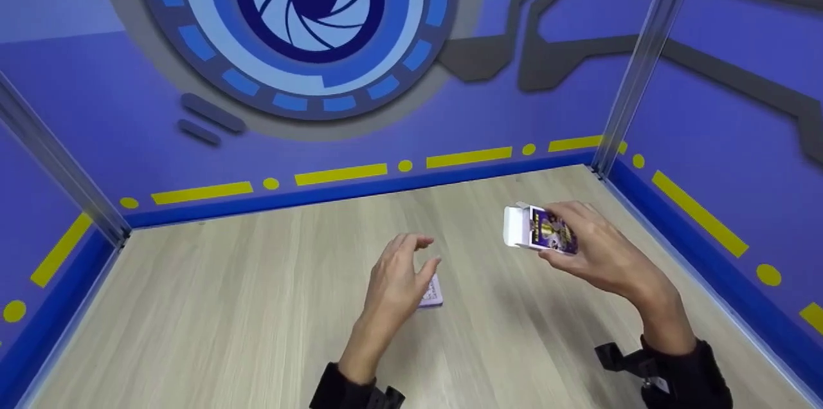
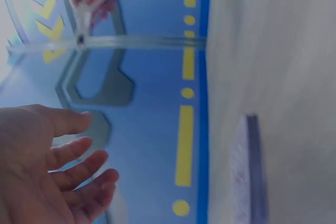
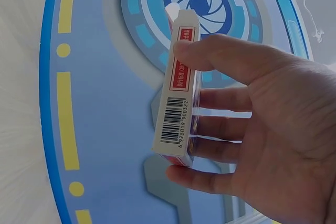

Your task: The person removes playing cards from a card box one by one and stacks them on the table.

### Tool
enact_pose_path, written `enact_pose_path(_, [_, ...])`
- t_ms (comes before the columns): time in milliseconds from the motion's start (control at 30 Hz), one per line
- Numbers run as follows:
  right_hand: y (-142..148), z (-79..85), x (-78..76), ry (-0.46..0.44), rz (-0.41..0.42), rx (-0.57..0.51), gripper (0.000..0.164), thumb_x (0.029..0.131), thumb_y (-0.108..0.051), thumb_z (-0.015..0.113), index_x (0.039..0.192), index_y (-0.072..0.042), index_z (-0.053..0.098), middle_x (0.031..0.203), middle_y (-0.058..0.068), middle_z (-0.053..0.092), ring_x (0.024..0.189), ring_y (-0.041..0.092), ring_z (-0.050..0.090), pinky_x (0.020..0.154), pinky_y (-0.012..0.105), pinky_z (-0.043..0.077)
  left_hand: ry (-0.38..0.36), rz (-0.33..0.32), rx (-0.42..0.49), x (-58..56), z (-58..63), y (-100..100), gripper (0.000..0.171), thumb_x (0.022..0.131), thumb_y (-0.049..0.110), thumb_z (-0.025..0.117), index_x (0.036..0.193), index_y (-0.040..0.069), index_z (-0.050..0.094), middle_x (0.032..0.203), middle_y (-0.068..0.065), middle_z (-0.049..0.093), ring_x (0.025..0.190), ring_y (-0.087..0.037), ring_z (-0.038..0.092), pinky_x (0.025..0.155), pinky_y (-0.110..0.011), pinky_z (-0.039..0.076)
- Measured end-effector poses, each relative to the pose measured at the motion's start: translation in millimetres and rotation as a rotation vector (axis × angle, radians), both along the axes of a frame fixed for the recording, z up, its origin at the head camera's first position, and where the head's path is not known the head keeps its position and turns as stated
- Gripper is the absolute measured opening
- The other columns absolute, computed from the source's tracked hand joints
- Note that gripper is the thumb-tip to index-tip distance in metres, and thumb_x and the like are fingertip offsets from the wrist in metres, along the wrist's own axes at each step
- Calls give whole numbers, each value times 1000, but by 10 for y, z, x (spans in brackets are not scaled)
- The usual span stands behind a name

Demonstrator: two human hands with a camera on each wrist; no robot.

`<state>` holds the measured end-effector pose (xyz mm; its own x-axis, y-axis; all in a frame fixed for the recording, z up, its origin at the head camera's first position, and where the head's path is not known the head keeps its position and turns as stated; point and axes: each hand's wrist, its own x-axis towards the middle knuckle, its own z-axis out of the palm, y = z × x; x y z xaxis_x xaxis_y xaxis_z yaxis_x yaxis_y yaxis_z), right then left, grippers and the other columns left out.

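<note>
Black bands (image 1: 688,373) are circling both my wrists, nearest the camera. Past the right one, my right hand (image 1: 603,253) is holding a small card box (image 1: 551,232) up off the counter (image 1: 257,299), with the fingers clamped on it: the thumb is pressing a narrow side, over part of a red label (image 3: 181,78), and the other fingers are reaching around behind. A barcode (image 3: 172,120) is showing below the label. The white flap (image 1: 513,226) is standing open at the box's left end, but I can't tell whether anything is sitting inside. My left hand (image 1: 393,283) is hovering above the counter, its fingers apart and loosely bent. Under it, partly hidden, a stack of cards (image 1: 434,296) is lying on the counter, well apart from the box. The counter's far edge is meeting the back wall (image 1: 386,132) beyond both hands, and its right edge is running along the right wall (image 1: 739,139), nearer my right hand. Leftward, wood is stretching from my left hand to the left wall (image 1: 32,190).
</note>
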<state>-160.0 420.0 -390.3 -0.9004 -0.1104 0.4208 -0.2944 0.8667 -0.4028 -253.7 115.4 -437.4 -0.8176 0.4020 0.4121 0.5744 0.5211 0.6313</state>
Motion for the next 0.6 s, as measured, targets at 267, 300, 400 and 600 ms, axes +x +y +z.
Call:
enact_pose_path(267, [-194,-23,6,-41,43,2,61,86,-14,84,139,-2,56,133,14,58,104,23,57,80,39,54,35,-175,246,291,171,116,9,99,19,72,102,11,70,97,3,68,91,-11,65,77,-30,56])
enact_pose_path(300, [-221,-31,3,-45,53,5,61,86,-13,84,139,-2,56,133,14,58,106,22,57,81,39,54,24,-198,267,313,182,128,9,99,19,72,101,11,70,96,4,68,89,-10,65,76,-30,56])
enact_pose_path(400, [-298,-54,-5,-52,78,20,62,85,-10,83,140,-3,55,134,11,57,109,21,55,84,39,54,-27,-252,319,365,212,163,6,100,16,71,102,10,70,95,4,68,88,-8,64,74,-28,57])
enact_pose_path(600, [-423,-52,-12,-24,111,58,63,81,-3,82,138,-1,55,130,9,58,108,18,55,84,35,54,-65,-350,429,438,221,235,9,99,7,69,108,6,66,102,-2,69,92,-9,67,78,-27,58])
